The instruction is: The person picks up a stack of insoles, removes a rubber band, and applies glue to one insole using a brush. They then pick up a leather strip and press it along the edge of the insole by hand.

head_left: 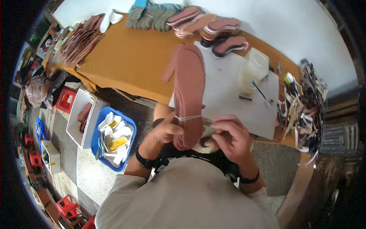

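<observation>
My left hand [166,129] grips the lower end of a bundle of reddish-brown insoles [189,84], held up before me over the table's near edge. A thin pale band [188,117] goes round the bundle just above that hand. To the right of the band is my right hand [232,135], its fingers bent and drawn together; a thin bit shows at the fingertips, too blurred to name. Behind the bundle, to its left, more reddish-brown insoles [170,68] partly show.
Stacks of insoles [225,24] line the table's [126,57] back. A cloudy plastic container [257,63] and a brush [260,91] are on a white sheet [228,76]. Scraps [301,103] pile up at right. A blue basket [134,131] of white insoles and a white box [78,122] stand at left.
</observation>
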